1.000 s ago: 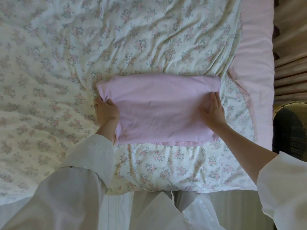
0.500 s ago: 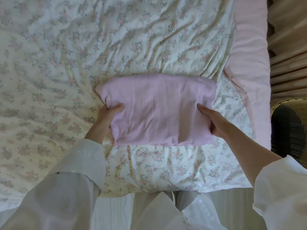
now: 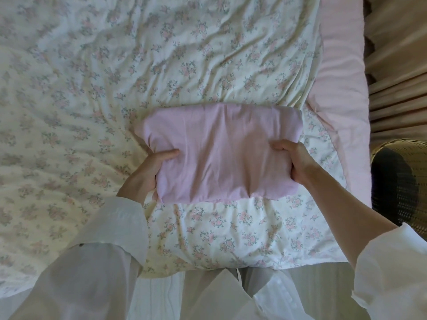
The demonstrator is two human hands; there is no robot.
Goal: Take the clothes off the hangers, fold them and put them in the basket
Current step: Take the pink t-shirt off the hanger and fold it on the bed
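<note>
The garment is now gripped at its 2 short ends, where 1 second ago flat fingers rested: left hand and right hand curled under, thumbs on top. Its long axis runs left-right on the duvet; the basket stands right of it.

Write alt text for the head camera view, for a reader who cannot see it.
A person's left hand and right hand grip the two short ends of a folded pink garment over a rumpled floral duvet. A dark wicker basket sits at the right edge, beside the bed.
</note>
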